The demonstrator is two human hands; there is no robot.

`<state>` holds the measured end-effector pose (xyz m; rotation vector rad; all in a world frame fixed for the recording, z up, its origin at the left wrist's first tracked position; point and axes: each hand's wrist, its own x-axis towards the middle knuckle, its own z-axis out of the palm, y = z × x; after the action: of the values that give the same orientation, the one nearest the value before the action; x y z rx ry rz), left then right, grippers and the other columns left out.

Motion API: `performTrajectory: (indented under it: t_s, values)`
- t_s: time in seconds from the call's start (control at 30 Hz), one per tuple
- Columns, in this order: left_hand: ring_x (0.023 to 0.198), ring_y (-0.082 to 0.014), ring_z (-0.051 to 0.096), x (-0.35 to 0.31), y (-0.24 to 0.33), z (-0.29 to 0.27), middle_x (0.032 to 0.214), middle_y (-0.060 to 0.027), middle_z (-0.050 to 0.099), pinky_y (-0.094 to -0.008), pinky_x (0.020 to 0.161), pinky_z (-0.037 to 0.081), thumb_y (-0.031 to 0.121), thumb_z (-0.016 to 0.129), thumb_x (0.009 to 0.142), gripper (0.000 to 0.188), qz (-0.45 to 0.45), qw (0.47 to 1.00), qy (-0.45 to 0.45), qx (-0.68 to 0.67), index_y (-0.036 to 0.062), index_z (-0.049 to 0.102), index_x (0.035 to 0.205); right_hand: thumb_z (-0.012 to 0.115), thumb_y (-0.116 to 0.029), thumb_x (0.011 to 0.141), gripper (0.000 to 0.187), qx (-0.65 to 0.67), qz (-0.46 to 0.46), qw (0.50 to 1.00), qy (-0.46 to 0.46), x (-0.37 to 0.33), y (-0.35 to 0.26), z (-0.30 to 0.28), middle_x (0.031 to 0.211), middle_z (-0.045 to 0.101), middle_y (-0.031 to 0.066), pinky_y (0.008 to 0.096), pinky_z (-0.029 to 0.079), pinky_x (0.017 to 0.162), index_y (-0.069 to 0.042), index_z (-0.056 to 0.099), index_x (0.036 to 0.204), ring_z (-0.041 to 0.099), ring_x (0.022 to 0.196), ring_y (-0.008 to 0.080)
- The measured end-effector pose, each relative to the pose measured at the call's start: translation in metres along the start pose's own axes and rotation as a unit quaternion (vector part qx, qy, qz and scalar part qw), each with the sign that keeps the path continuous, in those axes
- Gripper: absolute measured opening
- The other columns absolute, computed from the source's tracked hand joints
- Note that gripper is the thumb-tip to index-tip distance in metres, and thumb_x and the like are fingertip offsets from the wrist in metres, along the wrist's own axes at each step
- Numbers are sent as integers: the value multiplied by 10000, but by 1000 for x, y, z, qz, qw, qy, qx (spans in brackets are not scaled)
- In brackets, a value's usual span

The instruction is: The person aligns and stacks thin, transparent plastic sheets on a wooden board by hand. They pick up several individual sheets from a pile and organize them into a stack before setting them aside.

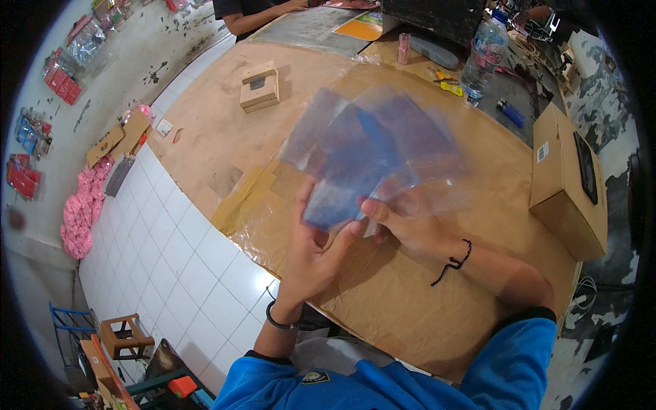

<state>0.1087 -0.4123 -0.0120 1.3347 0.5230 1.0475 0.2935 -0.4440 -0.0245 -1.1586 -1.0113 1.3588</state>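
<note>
Fanned out above the table is a bunch of clear plastic sheets (372, 140), bluish and smeared by motion; whether they are sleeves or bags I cannot tell. My left hand (318, 239) grips their near left corner, thumb on top and fingers underneath. Close beside it, my right hand (410, 222) pinches the near edge between thumb and fingers. Both thumbs nearly meet at the bottom of the fan. The fingertips under the sheets are partly hidden.
The brown-covered table (437, 301) bears a small wooden block (260, 87), a water bottle (485, 58), a blue lighter (510, 113) and a cardboard box (567, 181) at the right. Another person's arm (256, 22) rests at the far edge. A wooden stool (126, 337) stands on the tiled floor.
</note>
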Motion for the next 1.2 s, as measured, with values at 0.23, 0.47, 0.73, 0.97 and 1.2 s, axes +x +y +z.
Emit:
performTrajectory:
  t_s: [0.23, 0.47, 0.73, 0.97, 1.2]
  values:
    - [1234, -191, 537, 4, 1, -19, 1362, -114, 528, -347, 1079, 393, 96, 557, 1026, 525, -33, 998, -14, 49, 19, 304, 1479, 737, -330, 935, 387, -87, 18, 995, -43, 1, -10, 1, 885, 655, -8, 232, 485, 625, -26, 653, 1160, 580, 719, 60]
    - [1077, -179, 603, 8, 0, -30, 1226, -124, 606, -336, 887, 530, 76, 519, 1040, 357, 24, 996, 55, 64, 22, 439, 1384, 802, -320, 874, 569, -63, 24, 991, -114, 4, -4, -8, 1156, 640, 78, 280, 561, 786, -27, 563, 1300, 658, 941, 139]
    - [1101, -167, 570, 8, -5, -58, 1299, -125, 543, -333, 871, 539, -30, 470, 1022, 337, 94, 981, 115, 127, 11, 464, 1356, 739, -209, 932, 573, 34, -131, 987, -89, 13, 1, -10, 1303, 579, 72, 344, 465, 1049, -41, 446, 1395, 564, 1215, 168]
    - [1103, -162, 532, 7, -6, -54, 1208, -77, 524, -331, 945, 485, -28, 476, 1020, 351, 102, 977, 80, 168, 40, 459, 1363, 689, -72, 945, 345, -199, -243, 949, 23, 11, 2, -15, 1195, 670, 76, 313, 513, 979, -44, 595, 1275, 633, 1142, 165]
    - [1116, -162, 509, 8, -4, -67, 1146, -55, 510, -317, 1033, 391, -55, 491, 994, 416, 54, 981, 55, 178, 45, 435, 1394, 689, 80, 879, 394, -251, -339, 907, -22, 8, -11, -10, 1152, 679, 114, 343, 526, 995, -13, 570, 1243, 664, 1098, 209]
